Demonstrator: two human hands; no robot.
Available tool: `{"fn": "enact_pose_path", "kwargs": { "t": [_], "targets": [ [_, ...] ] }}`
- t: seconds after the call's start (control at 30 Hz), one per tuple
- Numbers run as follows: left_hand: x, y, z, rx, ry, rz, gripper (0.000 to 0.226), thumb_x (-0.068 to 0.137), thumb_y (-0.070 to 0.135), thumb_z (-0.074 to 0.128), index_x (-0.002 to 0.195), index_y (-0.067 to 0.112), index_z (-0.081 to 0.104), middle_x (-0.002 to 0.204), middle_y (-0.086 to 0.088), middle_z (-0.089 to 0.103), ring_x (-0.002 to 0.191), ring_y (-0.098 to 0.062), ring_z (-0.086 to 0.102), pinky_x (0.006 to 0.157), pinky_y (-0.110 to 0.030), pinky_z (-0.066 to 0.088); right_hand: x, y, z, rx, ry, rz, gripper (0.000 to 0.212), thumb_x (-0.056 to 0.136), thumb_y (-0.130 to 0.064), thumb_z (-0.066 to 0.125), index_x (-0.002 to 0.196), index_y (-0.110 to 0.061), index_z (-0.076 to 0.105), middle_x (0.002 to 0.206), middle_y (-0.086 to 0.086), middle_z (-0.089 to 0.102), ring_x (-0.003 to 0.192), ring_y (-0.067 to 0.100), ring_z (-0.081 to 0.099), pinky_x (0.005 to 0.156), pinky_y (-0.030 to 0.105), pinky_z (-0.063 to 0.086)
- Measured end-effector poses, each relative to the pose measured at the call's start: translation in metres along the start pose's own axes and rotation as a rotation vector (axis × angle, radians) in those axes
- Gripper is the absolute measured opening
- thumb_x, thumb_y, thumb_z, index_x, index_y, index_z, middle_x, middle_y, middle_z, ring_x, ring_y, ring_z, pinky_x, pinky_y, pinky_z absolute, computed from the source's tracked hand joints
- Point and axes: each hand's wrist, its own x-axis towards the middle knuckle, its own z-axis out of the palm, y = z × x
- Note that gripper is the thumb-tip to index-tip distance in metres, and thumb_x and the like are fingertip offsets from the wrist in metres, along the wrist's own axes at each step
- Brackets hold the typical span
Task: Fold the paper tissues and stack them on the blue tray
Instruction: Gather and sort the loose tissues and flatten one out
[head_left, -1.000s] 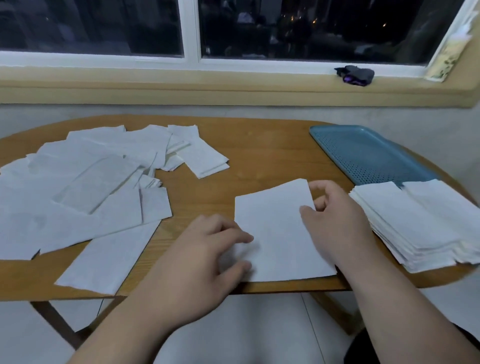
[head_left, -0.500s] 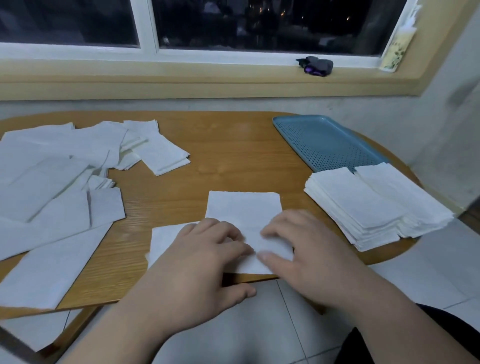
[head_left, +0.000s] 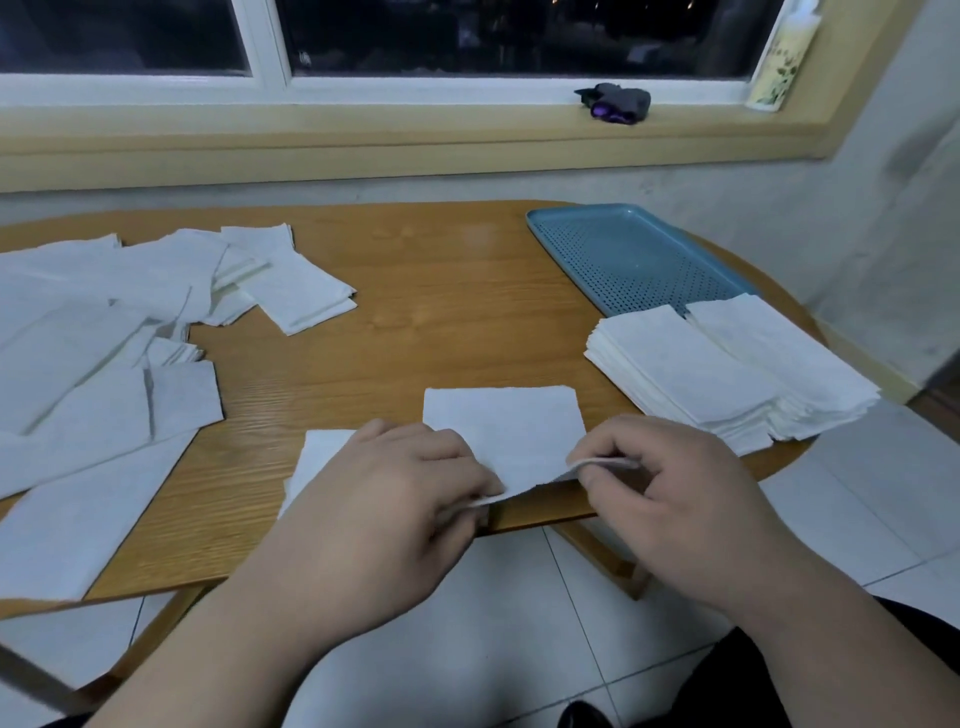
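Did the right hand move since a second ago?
Yes. The right hand came back toward the person, from beside the folded stacks to the near edge of the table, where it pinches a corner of the tissue.

Loose tissues (head_left: 104, 332) spread over the left of the surface (head_left: 441, 322). The tray (head_left: 623, 249) lies far right, with two stacks of folded tissues (head_left: 685, 374) side by side over its near end. One tissue (head_left: 504, 421) lies mid-front, its near corners pinched by the left hand (head_left: 384, 499) and the right hand (head_left: 675, 488). Behind the surface, a small object (head_left: 618, 103) sits on the windowsill (head_left: 363, 135).
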Motion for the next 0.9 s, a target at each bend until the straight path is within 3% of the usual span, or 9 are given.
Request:
{"fn": "enact_pose_path", "kwargs": {
  "t": [0.13,0.27,0.33,0.4,0.43,0.53,0.63,0.77,0.9],
  "targets": [
    [0.008,0.003,0.005,-0.112,0.170,-0.120,0.022,0.090,0.032,0.059,0.110,0.035,0.066,0.087,0.023,0.058,0.083,0.002,0.053,0.073,-0.035,0.051,0.006,-0.002,-0.004,0.117,0.109,0.106,0.014,0.089,-0.020,0.062,0.075,-0.020,0.066,0.065,0.000,0.058,0.065,0.015,0.052,0.053,0.024,0.039],
    [0.020,-0.001,0.016,-0.053,0.262,-0.232,0.048,0.086,0.034,0.061,0.134,0.030,0.055,0.117,0.011,0.056,0.110,-0.010,0.050,0.093,-0.034,0.046,0.026,0.004,0.001,0.078,0.187,0.202,0.012,0.092,-0.027,0.061,0.081,-0.027,0.065,0.076,-0.011,0.062,0.080,0.003,0.055,0.059,0.013,0.041],
    [0.025,-0.003,0.019,-0.041,0.262,-0.255,0.053,0.085,0.037,0.058,0.137,0.027,0.053,0.130,0.005,0.051,0.123,-0.017,0.046,0.102,-0.036,0.041,0.035,0.006,0.006,-0.054,0.197,0.202,0.011,0.093,-0.032,0.062,0.103,-0.033,0.065,0.089,-0.021,0.060,0.092,-0.003,0.052,0.070,0.008,0.040],
    [0.028,-0.005,0.020,-0.015,0.215,-0.252,0.053,0.083,0.040,0.057,0.135,0.027,0.055,0.134,0.002,0.050,0.124,-0.020,0.045,0.102,-0.038,0.040,0.037,0.009,0.011,-0.177,0.226,0.140,0.039,0.091,-0.033,0.065,0.129,-0.032,0.058,0.117,-0.022,0.051,0.108,-0.004,0.045,0.090,0.014,0.037],
    [0.029,-0.006,0.021,-0.003,0.174,-0.240,0.050,0.083,0.042,0.057,0.131,0.029,0.058,0.132,0.004,0.051,0.123,-0.020,0.046,0.101,-0.039,0.042,0.036,0.009,0.012,-0.215,0.243,0.088,0.044,0.090,-0.031,0.067,0.133,-0.031,0.056,0.125,-0.019,0.047,0.117,-0.001,0.041,0.095,0.013,0.032],
    [0.028,-0.010,0.022,-0.003,0.041,-0.200,0.040,0.085,0.050,0.053,0.119,0.034,0.065,0.119,0.015,0.055,0.113,-0.012,0.050,0.094,-0.040,0.047,0.028,0.013,0.016,-0.279,0.122,-0.062,0.034,0.088,-0.030,0.065,0.122,-0.027,0.064,0.120,-0.017,0.051,0.115,0.002,0.041,0.096,0.004,0.027],
    [0.027,-0.012,0.021,-0.037,-0.046,-0.183,0.036,0.085,0.055,0.051,0.111,0.037,0.068,0.108,0.023,0.057,0.106,-0.005,0.052,0.092,-0.038,0.047,0.023,0.022,0.024,-0.278,-0.072,-0.077,0.029,0.087,-0.041,0.057,0.111,-0.030,0.068,0.110,-0.023,0.055,0.111,0.001,0.044,0.096,0.020,0.041],
    [0.026,-0.014,0.018,-0.065,-0.103,-0.161,0.038,0.083,0.059,0.050,0.110,0.039,0.069,0.105,0.025,0.057,0.106,-0.001,0.051,0.095,-0.032,0.042,0.024,0.026,0.025,-0.277,-0.064,-0.109,0.013,0.089,-0.037,0.058,0.091,-0.031,0.070,0.095,-0.021,0.058,0.097,0.006,0.051,0.084,0.031,0.048],
    [0.028,-0.014,0.017,-0.081,-0.124,-0.154,0.041,0.080,0.063,0.052,0.110,0.040,0.069,0.105,0.026,0.057,0.107,0.000,0.051,0.095,-0.031,0.041,0.026,0.025,0.021,-0.264,-0.041,-0.104,0.011,0.091,-0.033,0.057,0.082,-0.034,0.063,0.089,-0.021,0.056,0.092,0.005,0.050,0.080,0.027,0.046]
  ]
}}
